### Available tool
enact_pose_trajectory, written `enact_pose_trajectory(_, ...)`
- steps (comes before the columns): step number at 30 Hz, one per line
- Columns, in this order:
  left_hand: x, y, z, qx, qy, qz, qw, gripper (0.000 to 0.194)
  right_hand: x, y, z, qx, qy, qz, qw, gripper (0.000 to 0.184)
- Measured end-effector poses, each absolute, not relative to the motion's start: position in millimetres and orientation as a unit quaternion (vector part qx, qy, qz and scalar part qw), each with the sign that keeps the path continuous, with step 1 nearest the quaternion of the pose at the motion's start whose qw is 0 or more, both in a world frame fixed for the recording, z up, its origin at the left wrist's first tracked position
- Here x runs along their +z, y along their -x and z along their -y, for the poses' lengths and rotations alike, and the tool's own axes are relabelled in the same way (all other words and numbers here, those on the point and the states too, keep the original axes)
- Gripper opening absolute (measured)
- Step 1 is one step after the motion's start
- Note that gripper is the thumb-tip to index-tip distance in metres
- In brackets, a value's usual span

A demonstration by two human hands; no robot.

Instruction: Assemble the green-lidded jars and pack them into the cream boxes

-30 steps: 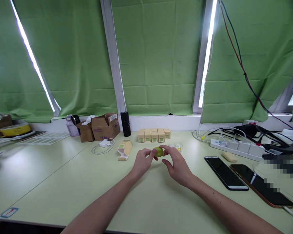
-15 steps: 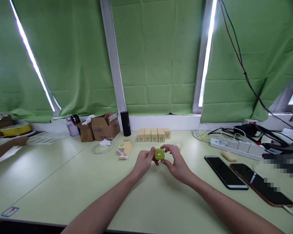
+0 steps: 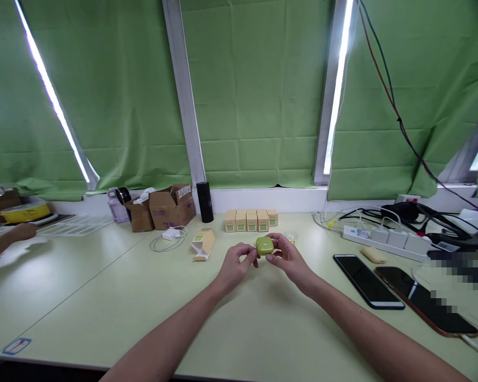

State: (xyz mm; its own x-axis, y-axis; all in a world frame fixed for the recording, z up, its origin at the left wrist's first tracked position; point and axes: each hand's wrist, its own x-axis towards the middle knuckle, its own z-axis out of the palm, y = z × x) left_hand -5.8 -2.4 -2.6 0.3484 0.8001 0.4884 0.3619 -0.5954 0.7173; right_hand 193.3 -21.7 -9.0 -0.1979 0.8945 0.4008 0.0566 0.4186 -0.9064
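Note:
Above the table, a small green earbud case (image 3: 264,245) with rounded corners is held between my two hands. My right hand (image 3: 290,264) grips its right side, thumb in front and fingers behind. At its left edge, my left hand (image 3: 236,265) has thumb and fingertips pinched together on the case, partly hiding that edge. Behind the hands stand several small kraft-paper boxes (image 3: 252,220) in a row, each with a green-framed label. An opened kraft box (image 3: 203,244) lies to the left of my left hand. A small clear item (image 3: 291,236) with a yellow spot sits behind my right hand.
At the right lie two phones (image 3: 367,281), a beige case (image 3: 373,255), and a white power strip (image 3: 386,242) with cables. Cardboard boxes (image 3: 171,207), a black cylinder (image 3: 205,202) and a charger with cable (image 3: 171,234) stand left. Another person's hand (image 3: 24,232) is at far left.
The green case has tilted back and shifted slightly right and up. My right fingers have closed around it, and my left grip has slid to its left edge. The other person's hand moved left.

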Motion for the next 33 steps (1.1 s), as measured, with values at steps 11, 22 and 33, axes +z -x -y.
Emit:
enact_pose_trajectory(11,-8,8,3,0.47,-0.811,-0.318,0.143,0.054,-20,-193,17,0.512,0.296,0.606,0.532,0.042)
enact_pose_trajectory(22,-10,6,-5,0.51,-0.765,-0.293,0.264,0.042,-30,-193,8,0.467,0.366,0.594,0.544,0.041)
enact_pose_trajectory(33,-21,12,-25,0.583,-0.53,-0.268,0.555,0.054,-59,-187,-6,0.129,0.57,0.75,0.311,0.026)
